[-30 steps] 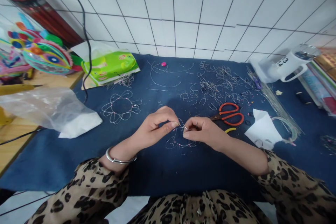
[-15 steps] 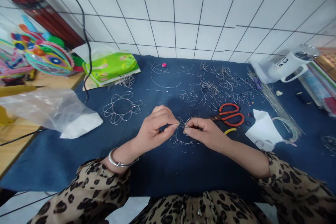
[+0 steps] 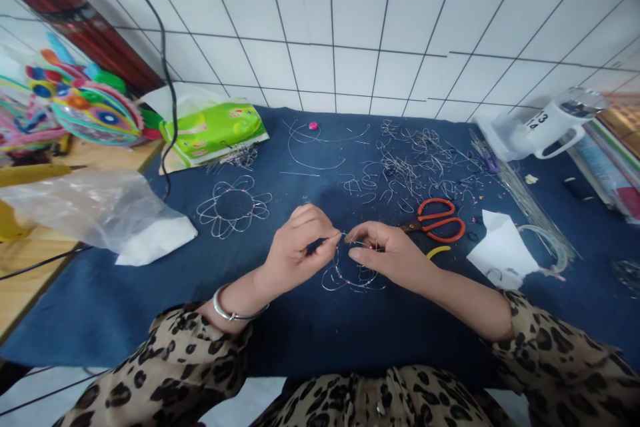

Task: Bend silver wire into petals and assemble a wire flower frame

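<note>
A beaded wire ring with looped petals lies in front of me, partly hidden by my hands. Thumb and forefinger of my left hand are pinched on a thin wire at the ring's upper left. My right hand curls round the ring's right side; a small gap shows between its thumb and forefinger, and the other fingertips are hidden behind. A finished-looking wire flower with pink beads lies left of my hands. Orange-handled scissors rest just right of my right hand.
Wire scraps are strewn at the back right, beside a bundle of straight wires. White paper and a coil lie right. A white mug, green tissue pack and plastic bag stand around the edges.
My right thumb and forefinger have parted slightly from their pinch, and the forefinger has reached left toward my left fingertips. My left hand keeps its pinch in nearly the same place.
</note>
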Motion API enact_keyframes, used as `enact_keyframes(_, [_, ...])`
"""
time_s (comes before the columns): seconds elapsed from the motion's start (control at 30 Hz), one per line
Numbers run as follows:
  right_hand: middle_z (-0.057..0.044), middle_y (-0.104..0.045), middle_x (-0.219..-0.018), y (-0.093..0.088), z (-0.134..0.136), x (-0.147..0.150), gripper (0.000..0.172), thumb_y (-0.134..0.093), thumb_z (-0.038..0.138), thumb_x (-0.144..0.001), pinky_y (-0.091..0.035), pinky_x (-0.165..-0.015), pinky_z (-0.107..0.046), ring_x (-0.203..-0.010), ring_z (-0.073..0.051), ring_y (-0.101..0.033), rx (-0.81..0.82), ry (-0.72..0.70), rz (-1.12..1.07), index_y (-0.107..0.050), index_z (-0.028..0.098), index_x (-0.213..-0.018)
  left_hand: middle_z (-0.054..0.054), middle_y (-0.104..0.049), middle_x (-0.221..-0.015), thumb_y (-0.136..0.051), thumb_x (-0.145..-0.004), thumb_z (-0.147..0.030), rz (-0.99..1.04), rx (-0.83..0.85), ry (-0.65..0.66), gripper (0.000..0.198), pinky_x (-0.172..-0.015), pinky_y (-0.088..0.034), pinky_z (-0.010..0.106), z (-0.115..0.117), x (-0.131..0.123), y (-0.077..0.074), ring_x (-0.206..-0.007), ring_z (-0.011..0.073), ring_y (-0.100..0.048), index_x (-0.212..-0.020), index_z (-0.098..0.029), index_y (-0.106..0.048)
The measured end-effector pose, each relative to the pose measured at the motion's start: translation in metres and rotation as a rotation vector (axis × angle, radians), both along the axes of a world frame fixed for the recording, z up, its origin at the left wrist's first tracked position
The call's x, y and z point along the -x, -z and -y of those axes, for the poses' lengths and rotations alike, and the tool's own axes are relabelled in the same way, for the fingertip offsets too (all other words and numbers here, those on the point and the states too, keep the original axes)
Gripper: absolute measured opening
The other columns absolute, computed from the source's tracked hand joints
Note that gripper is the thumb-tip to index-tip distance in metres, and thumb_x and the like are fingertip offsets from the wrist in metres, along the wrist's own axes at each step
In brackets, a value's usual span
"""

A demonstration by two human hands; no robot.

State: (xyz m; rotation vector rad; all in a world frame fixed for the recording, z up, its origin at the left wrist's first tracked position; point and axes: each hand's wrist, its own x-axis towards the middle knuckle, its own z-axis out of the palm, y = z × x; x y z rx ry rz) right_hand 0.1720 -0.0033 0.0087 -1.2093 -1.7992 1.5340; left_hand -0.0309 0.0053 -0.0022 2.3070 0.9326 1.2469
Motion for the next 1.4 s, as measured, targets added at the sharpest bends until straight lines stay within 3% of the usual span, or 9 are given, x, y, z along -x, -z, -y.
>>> enact_keyframes(0.17, [0.004,-0.048,-0.066,0.003,0.0,0.003,0.015,-0.061,0.029,-0.078,-0.034,-0.055,-0.022,-0.057,-0.008,-0.041,0.037,0.01,0.002,-0.064,0.018,-0.089,0.0,-0.058,-0.068,-0.06,-0.077,-0.009,-0.021,-0.053,-0.009,0.01,-0.068,-0.045,0.032,0.001,-0.002,-0.001,-0.068,0.0134,-0.054,-0.077,-0.019,-0.058])
enact_keyframes(0.4, [0.005,-0.047,-0.063,-0.001,0.002,0.005,0.002,-0.06,0.019,-0.074,-0.035,-0.058,-0.021,-0.06,-0.008,-0.042,-0.004,0.044,-0.021,-0.06,0.018,-0.074,-0.001,-0.058,-0.069,-0.062,-0.076,-0.009,-0.033,-0.102,-0.006,0.011,-0.069,-0.046,0.032,0.001,-0.002,0.002,-0.068,0.0129,-0.054,-0.079,-0.02,-0.058])
enact_keyframes(0.87, [0.005,-0.045,-0.064,-0.003,0.003,0.006,0.006,-0.058,0.023,-0.077,-0.036,-0.059,-0.023,-0.061,-0.009,-0.042,0.072,0.008,-0.038,-0.056,0.018,-0.074,-0.001,-0.057,-0.07,-0.062,-0.076,-0.01,-0.078,-0.219,0.015,0.014,-0.069,-0.046,0.033,0.002,-0.003,0.005,-0.07,0.0137,-0.054,-0.074,-0.021,-0.055])
enact_keyframes(1.23, [0.006,-0.044,-0.062,0.0,0.003,0.005,0.01,-0.06,0.026,-0.076,-0.034,-0.056,-0.023,-0.058,-0.009,-0.04,0.114,0.002,-0.061,-0.054,0.018,-0.074,-0.002,-0.059,-0.071,-0.068,-0.072,-0.01,-0.415,-0.642,0.016,0.016,-0.075,-0.048,0.035,0.006,0.003,0.0,-0.075,0.0156,-0.054,-0.075,-0.021,-0.057])
enact_keyframes(1.4, [0.005,-0.047,-0.063,0.0,0.002,0.005,0.011,-0.061,0.026,-0.075,-0.035,-0.056,-0.023,-0.059,-0.009,-0.043,0.119,-0.002,-0.047,-0.056,0.017,-0.074,-0.002,-0.06,-0.079,-0.062,-0.08,-0.012,-0.569,-0.708,0.062,0.01,-0.079,-0.048,0.036,0.01,0.004,-0.005,-0.083,0.0157,-0.054,-0.081,-0.022,-0.06])
